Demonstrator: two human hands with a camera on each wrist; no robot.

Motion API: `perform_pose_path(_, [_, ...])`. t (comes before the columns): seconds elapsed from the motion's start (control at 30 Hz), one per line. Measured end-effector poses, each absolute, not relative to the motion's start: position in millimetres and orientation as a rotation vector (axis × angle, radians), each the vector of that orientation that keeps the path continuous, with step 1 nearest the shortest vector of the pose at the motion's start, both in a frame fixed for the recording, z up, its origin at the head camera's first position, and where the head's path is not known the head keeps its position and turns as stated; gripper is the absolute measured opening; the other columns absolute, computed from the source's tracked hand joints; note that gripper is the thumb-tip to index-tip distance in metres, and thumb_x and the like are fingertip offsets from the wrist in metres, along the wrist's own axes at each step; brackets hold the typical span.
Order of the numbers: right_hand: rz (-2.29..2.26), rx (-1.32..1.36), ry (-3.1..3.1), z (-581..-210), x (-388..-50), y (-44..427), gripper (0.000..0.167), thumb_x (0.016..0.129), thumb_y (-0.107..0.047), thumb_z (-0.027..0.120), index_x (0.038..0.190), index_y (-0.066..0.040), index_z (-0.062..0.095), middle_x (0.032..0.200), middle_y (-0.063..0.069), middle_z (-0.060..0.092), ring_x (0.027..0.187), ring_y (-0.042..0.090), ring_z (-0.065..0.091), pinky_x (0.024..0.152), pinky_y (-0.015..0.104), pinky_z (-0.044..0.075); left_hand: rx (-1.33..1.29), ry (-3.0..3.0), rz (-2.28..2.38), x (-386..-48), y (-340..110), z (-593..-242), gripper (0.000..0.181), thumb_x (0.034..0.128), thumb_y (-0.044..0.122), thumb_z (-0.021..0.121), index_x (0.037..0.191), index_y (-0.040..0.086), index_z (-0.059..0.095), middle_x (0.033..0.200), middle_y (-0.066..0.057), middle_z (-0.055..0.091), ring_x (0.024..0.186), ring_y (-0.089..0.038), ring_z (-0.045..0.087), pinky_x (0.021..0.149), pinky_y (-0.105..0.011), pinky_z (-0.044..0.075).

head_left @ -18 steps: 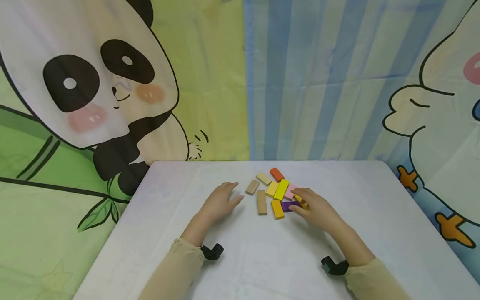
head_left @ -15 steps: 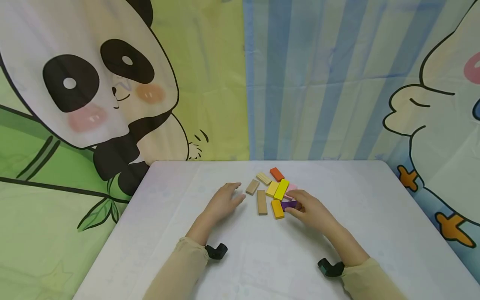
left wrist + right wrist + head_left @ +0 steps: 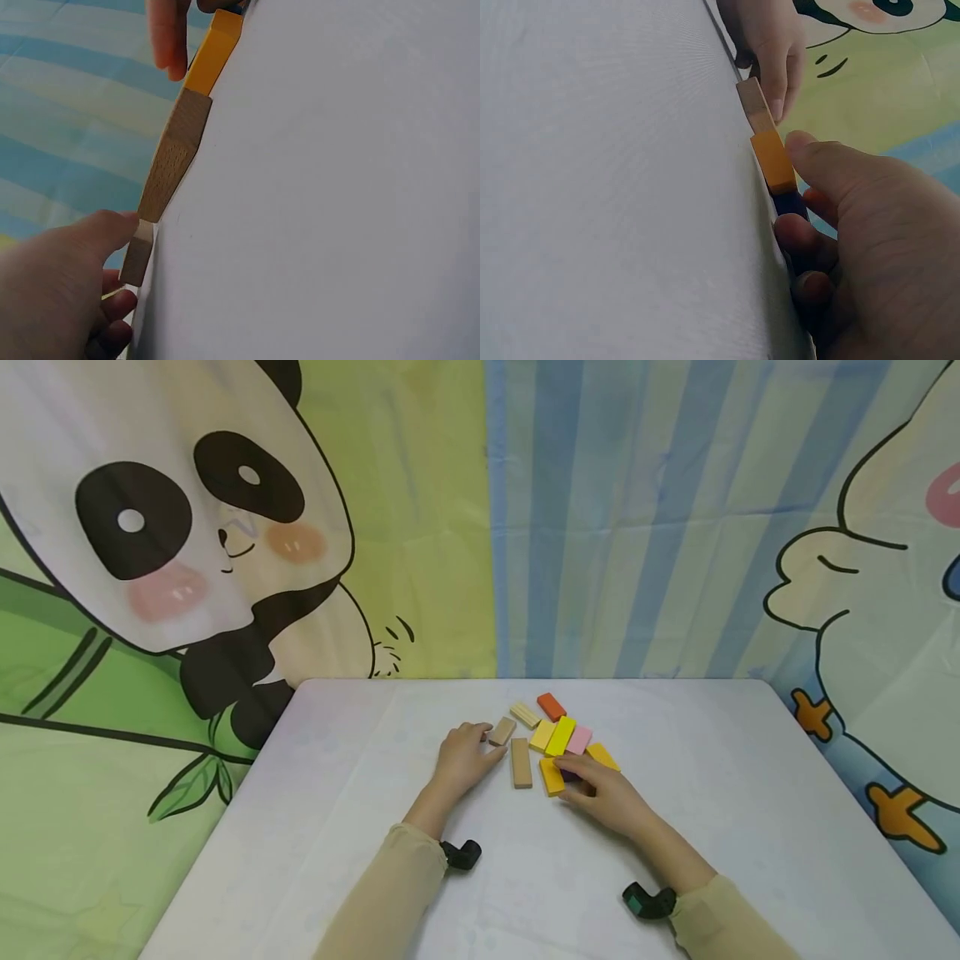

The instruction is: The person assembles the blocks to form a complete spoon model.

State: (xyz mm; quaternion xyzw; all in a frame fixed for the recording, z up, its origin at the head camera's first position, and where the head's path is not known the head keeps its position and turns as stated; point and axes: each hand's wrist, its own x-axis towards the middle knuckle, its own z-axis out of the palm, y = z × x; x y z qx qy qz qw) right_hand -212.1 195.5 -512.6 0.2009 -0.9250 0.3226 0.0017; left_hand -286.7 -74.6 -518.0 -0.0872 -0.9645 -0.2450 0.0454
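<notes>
My left hand pinches a small light wooden block between thumb and fingers; the left wrist view shows the thumb on the block's end. A longer wooden block lies just right of it. My right hand curls round a purple block, mostly covered by the fingers. In the right wrist view, the right thumb lies against the orange-yellow block, and fingers bend beside the dark purple one. That orange-yellow block lies flat between the long wooden block and my right hand.
Behind the hands lie a red-orange block, a ridged pale block, pale yellow, bright yellow and pink blocks. Another orange-yellow piece lies at the right. The white table meets a patterned curtain.
My left hand has moved right and taken hold of the small wooden block. My right hand has shifted left over the purple block, uncovering the orange-yellow piece at the right.
</notes>
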Motion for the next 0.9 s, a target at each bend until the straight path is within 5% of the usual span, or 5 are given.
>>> perform_pose_path(0.27, [0.966,0.693,-2.901,-513.8,-211.9,195.6,0.044,0.093,-0.037,0.069,0.135,-0.025,0.062,0.147,-0.006,0.052,0.141,0.026,0.044,0.113,0.056,0.036,-0.205,-2.933,-0.573,-290.8,-64.9,-521.1,0.045,0.0907,0.050,0.067,0.117,0.014,0.067,0.107,-0.004,0.064,0.099,-0.024,0.059,0.085,-0.042,0.049])
perform_pose_path(0.53, [0.937,0.699,-2.891,-516.4,-213.8,197.7,0.041,0.093,-0.038,0.068,0.132,-0.025,0.064,0.146,-0.008,0.053,0.141,0.025,0.044,0.113,0.055,0.037,-0.248,-2.891,-0.750,-291.8,-80.1,-515.1,0.038,0.0914,0.035,0.069,0.122,0.012,0.067,0.108,-0.005,0.064,0.098,-0.023,0.058,0.087,-0.039,0.049])
perform_pose_path(0.9, [0.952,0.684,-2.895,-515.5,-214.0,197.1,0.040,0.094,-0.037,0.067,0.132,-0.024,0.065,0.145,-0.008,0.054,0.140,0.025,0.045,0.112,0.056,0.037,-0.644,-2.918,-1.086,-289.8,-128.8,-509.9,0.031,0.0925,0.034,0.069,0.123,0.027,0.067,0.112,0.008,0.062,0.098,-0.011,0.054,0.089,-0.034,0.047])
